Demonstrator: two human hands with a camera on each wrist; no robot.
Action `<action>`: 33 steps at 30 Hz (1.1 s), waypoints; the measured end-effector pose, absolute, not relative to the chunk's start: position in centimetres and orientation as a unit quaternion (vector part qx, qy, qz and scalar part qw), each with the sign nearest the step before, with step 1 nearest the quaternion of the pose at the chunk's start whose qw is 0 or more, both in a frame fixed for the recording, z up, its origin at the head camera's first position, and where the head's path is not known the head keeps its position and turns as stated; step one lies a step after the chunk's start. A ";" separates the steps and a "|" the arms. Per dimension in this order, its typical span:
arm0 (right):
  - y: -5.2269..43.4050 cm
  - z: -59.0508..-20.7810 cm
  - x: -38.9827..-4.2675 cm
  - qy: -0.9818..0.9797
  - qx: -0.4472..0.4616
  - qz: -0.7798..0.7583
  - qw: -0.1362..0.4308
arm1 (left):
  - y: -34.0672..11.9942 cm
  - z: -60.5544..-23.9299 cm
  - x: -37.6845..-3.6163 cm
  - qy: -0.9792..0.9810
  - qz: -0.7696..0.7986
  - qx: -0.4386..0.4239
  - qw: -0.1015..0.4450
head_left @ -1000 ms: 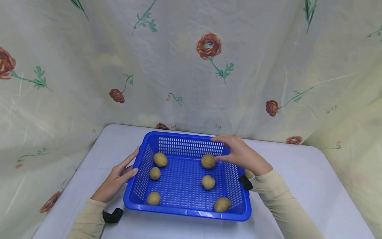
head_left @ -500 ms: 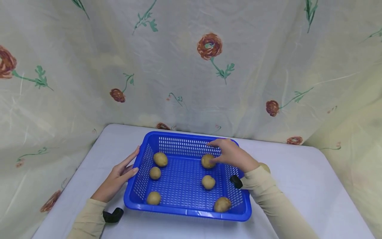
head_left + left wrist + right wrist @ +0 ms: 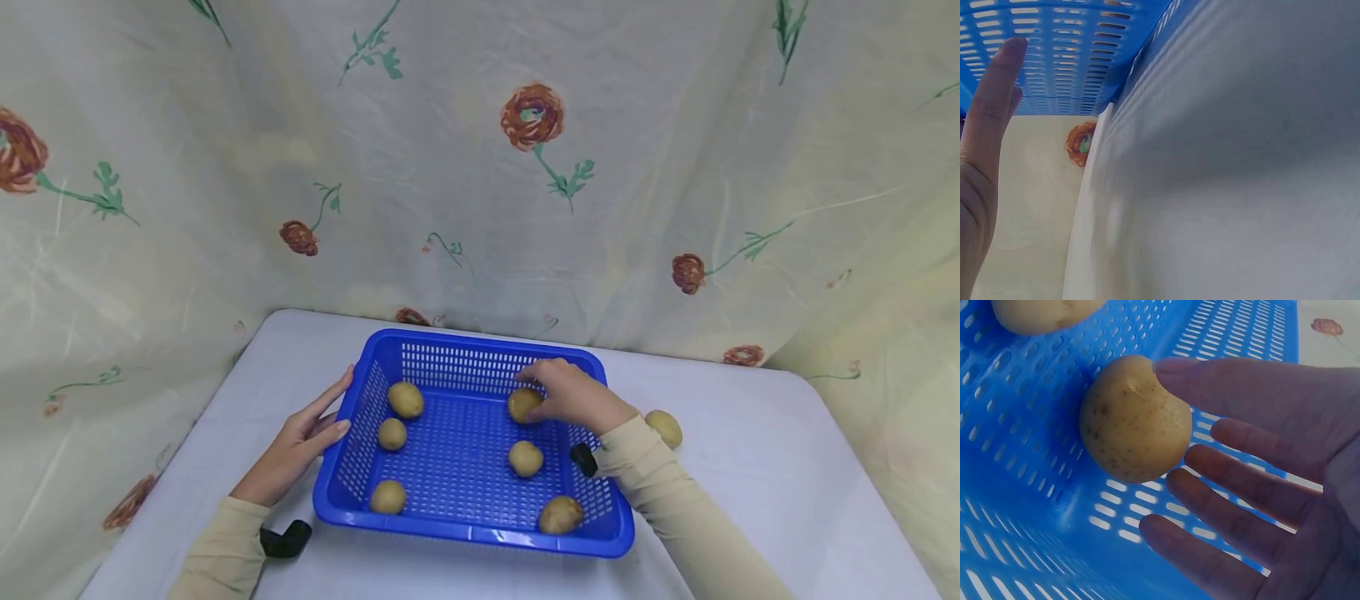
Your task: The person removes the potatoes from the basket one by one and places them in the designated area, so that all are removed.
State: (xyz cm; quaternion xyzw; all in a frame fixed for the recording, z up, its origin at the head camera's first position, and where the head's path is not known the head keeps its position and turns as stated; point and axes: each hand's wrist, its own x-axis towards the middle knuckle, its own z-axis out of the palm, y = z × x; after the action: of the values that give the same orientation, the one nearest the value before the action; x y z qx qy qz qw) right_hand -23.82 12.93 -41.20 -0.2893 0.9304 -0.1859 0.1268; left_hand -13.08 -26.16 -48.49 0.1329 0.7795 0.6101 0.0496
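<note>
A blue plastic basket [image 3: 472, 538] with slotted walls holds several potatoes. My right hand [image 3: 573, 397] reaches down inside it at the far right, around one potato [image 3: 522, 407]. In the right wrist view the thumb overlaps the top of that potato [image 3: 1132, 425], while the other fingers stretch out beside it, fairly straight. Just nearer lies a smaller potato [image 3: 526, 458]. My left hand [image 3: 288, 450] rests against the basket's left side, thumb and fingertips at the rim; a straight finger [image 3: 997, 94] lies along the slotted wall in the left wrist view.
Outside the basket, one potato [image 3: 663, 428] lies on the white-covered table [image 3: 780, 483], just beyond the right forearm. Other potatoes sit along the basket's left side [image 3: 406, 401] and in its near right corner [image 3: 561, 515]. A flowered curtain [image 3: 465, 183] hangs behind.
My right hand has moved left and down into the basket, from the far right rim to the potato there. The potato on the table has come into view. The left hand stays put.
</note>
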 end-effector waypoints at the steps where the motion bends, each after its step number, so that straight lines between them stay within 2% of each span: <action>1: 12.9 -41.2 -23.9 0.930 -0.288 -0.187 0.128 | -26.2 -48.5 -13.1 0.778 0.612 0.133 0.051; 6: 12.8 -41.6 -24.1 0.931 -0.292 -0.177 0.131 | -26.2 -48.5 -13.1 0.773 0.617 0.134 0.056; 16: 12.6 -42.2 -24.5 0.926 -0.334 -0.148 0.100 | -26.2 -48.4 -13.0 0.777 0.613 0.132 0.056; 33: 12.2 -42.4 -24.6 0.917 -0.347 -0.154 0.119 | -26.1 -48.3 -13.0 0.779 0.610 0.131 0.054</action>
State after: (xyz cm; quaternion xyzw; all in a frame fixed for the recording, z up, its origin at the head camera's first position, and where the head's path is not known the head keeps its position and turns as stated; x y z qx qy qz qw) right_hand -24.59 12.25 -42.40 -0.3473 0.9174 -0.1536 0.1189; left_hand -12.99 -26.07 -48.26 0.1308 0.7794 0.6103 0.0543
